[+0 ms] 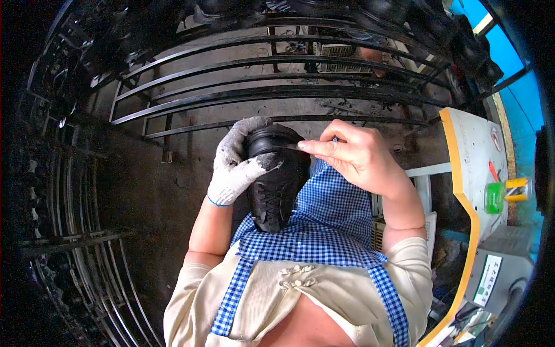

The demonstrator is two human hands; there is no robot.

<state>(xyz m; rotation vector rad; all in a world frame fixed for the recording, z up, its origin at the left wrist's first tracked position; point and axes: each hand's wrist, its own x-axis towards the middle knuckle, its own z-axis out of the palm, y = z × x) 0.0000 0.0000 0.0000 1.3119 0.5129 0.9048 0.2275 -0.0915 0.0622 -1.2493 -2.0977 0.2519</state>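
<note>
Cream shirt (260, 295) cloth lay nearest the camera at six o'clock, with a blue checked apron (335, 202) over it. Beyond, close to the middle of the view, a black shoe (270, 188) sat over the lap, its rounded toe toward twelve o'clock and its opening toward six. Sole and upper looked already joined, and the laces (269, 202) were in; handwork round the toe edge seemed under way, though how much of it remained could not be told.

At the shoe's ten o'clock, the left hand (236, 159), in a whitish glove with a darkened thumb, gripped the toe, fingers wrapped round the far edge and thumb pressed across the top. At two o'clock, the bare right hand (357, 159) had its fingers partly curled, with thumb and forefinger tips brought to the toe's edge, seemingly touching it; whether they pinched anything thin could not be told.

Farther out, at three o'clock, stood a white table (471, 150) with a yellow edge, bearing a green jar (494, 198). Dark metal rails (277, 92) crossed at twelve o'clock, above a grimy floor (208, 75)
</note>
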